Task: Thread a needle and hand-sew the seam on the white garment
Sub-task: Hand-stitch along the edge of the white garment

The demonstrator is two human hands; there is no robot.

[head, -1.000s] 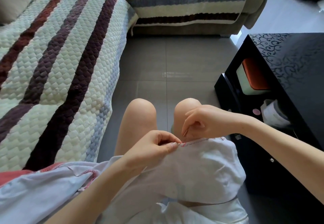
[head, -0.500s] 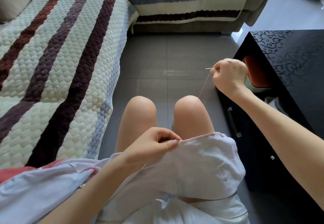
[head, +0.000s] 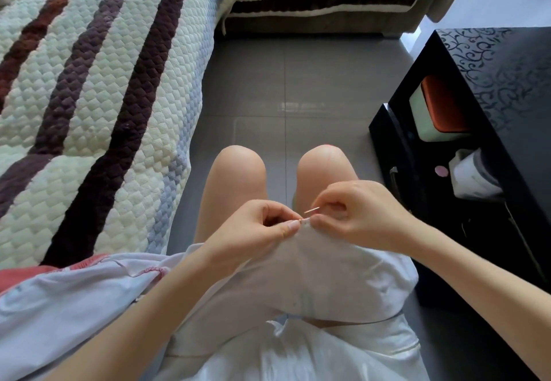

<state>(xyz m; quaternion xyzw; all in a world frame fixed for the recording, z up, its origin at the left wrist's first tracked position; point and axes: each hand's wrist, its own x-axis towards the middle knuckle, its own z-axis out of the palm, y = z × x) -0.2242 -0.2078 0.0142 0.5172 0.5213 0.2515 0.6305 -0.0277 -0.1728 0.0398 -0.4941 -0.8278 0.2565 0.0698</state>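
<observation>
- needle (head: 312, 210): I log it above the lap, between the two hands and just over the raised edge of the fabric. Its long axis runs close to level, with the right end a touch higher. The free end points left, toward the left hand. I cannot tell which end carries the eye.
- right hand (head: 357, 213): fingers are curled, and thumb and forefinger pinch the right end of the needle. The lower fingers touch the fabric edge.
- left hand (head: 253, 228): thumb and forefinger are pressed together on the fabric edge, just left of the needle's free end.
- white garment (head: 316, 276): it is draped over both thighs, with one fold drawn up to the fingertips. I note a pink-red trace at the pinched edge, too small to tell thread from stitching. A further stretch with a red-stitched hem (head: 149, 270) lies to the left.
- knees (head: 238, 166): bare, just beyond the hands.
- quilted sofa cover (head: 89, 82): striped, at left and along the top.
- floor (head: 283, 82): grey tile.
- black side table (head: 492, 67): at right, with a scroll-patterned tabletop. Its open compartment holds an orange-lidded box (head: 441, 106), with a white roll (head: 471, 175) nearer me.
</observation>
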